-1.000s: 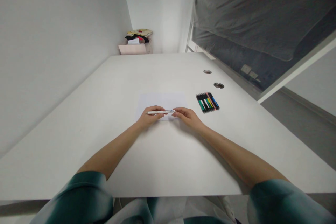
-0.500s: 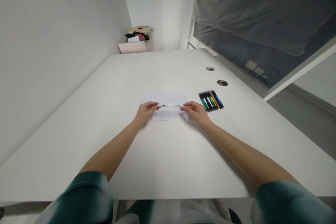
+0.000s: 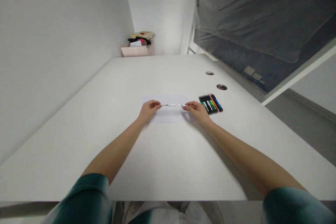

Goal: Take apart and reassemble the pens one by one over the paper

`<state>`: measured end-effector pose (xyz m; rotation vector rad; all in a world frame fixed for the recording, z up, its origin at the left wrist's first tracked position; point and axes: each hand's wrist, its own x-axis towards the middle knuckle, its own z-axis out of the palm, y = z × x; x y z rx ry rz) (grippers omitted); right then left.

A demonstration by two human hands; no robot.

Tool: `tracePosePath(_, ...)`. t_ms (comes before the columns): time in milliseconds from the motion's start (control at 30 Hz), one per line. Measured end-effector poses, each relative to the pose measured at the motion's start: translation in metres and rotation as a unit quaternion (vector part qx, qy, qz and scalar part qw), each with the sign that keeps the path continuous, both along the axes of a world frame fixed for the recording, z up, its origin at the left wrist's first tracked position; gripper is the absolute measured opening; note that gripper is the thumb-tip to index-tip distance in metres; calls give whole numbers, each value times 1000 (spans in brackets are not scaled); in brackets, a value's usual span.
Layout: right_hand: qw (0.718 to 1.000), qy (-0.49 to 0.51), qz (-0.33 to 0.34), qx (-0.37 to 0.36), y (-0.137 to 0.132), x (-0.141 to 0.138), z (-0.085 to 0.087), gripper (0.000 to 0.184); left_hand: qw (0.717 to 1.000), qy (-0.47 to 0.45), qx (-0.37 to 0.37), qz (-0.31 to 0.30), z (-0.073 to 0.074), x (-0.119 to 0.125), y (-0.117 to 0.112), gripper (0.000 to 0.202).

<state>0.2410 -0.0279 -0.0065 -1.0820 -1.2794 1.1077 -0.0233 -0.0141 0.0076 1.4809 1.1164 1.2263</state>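
A thin white pen point(image 3: 172, 105) is held level just above a white sheet of paper point(image 3: 168, 117) in the middle of the white desk point(image 3: 162, 154). My left hand point(image 3: 149, 109) pinches the pen's left end. My right hand point(image 3: 195, 110) pinches its right end. Both hands rest over the sheet, fingers closed on the pen. A row of several coloured markers point(image 3: 210, 103) lies just right of my right hand.
Two round cable holes point(image 3: 221, 86) sit in the desk behind the markers. A pink box with clothes piled on it point(image 3: 138, 44) stands past the desk's far edge. A white wall runs along the left; a grey covered bed frame hangs at the right.
My hands have slid apart along the pen, from gripping it close together to pinching its two ends. They have moved slightly farther onto the sheet.
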Motion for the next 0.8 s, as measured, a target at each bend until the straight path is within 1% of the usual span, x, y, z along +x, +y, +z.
tracePosePath(100,1000,7,-23,6,3,-3,-3,32,1000,-14,0,28,-9,5,2,29)
tracePosePath(200,1000,6,-23,7,3,-4,-4,32,999,-12,5,29,-15,6,1,29)
tracePosePath(367,1000,4,-11,6,1,-3,-1,32,1000,-6,5,16,-14,3,-1,27)
tracePosePath(500,1000,-3,-3,7,1,-2,-1,31,1000,-8,4,20,-12,3,-3,24)
tracePosePath(700,1000,2,5,3,3,-1,-5,30,1000,-7,12,25,-17,1,-2,22)
tracePosePath(800,1000,1,20,-4,3,0,-6,30,999,2,22,27,-18,0,0,21)
